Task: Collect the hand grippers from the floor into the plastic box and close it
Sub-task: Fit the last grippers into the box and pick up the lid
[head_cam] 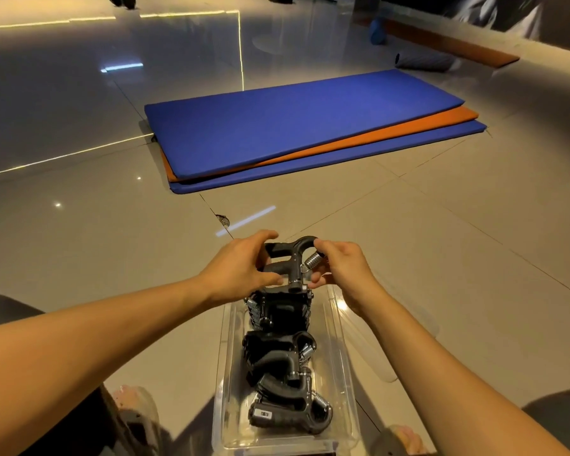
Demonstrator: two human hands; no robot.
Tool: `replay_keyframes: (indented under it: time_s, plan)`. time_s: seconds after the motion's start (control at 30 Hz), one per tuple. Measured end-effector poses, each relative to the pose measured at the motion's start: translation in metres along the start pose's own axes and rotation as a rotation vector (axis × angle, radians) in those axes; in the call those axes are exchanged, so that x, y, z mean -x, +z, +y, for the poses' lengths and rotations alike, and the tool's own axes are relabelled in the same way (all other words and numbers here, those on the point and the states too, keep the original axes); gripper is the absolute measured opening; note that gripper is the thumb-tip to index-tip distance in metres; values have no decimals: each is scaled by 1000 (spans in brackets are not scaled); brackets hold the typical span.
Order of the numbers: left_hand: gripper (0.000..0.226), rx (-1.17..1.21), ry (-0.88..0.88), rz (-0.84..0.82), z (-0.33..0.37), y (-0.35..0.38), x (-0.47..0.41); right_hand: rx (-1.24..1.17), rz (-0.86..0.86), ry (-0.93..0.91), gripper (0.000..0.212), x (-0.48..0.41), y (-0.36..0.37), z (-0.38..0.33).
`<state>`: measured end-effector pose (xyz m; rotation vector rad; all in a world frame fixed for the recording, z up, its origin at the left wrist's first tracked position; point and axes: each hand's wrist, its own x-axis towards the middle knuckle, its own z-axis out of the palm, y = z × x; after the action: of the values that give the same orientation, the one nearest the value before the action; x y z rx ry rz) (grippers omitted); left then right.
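The plastic box (225, 383) sits on the floor (79, 245) straight in front of the person, its long axis running away from them. Everything else is placed from it.

A hand gripper (293, 260) is held in the air over the box's far end, just above the farthest of the grippers already inside (277, 357). These fill the box in a row from the near end to the far end. Both hands are on the held gripper. The left hand (241, 271) curls its fingers and thumb round the two handles, which point to the box's left side. The right hand (343, 271) pinches the curved end by the spring, toward the box's right side.

So the gripper's long axis lies across the box, the same way the stored ones seem to lie, handles left and springs right. It is straight above its place and needs only to go down, not turn. The two hands are about equally near. How much room is left at the far end is hidden by the hands and the gripper.

Just beside the box's right wall lies a clear flat piece, probably the lid (387, 353), nearer the right hand. No other gripper shows on the floor around the box. Well beyond its far end lie stacked blue and orange mats (293, 126).
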<state>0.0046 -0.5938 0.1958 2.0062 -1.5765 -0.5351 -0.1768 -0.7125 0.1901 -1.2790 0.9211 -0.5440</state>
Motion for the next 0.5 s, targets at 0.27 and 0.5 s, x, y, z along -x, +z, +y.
replay_keyframes:
  time_s: [0.27, 0.5]
  plan:
    - [67, -344, 30, -108, -25, 33, 21, 176, -245, 215, 35, 9, -23, 50]
    - [56, -304, 45, -189, -42, 65, 52, 520, -244, 264, 29, 24, -22, 84]
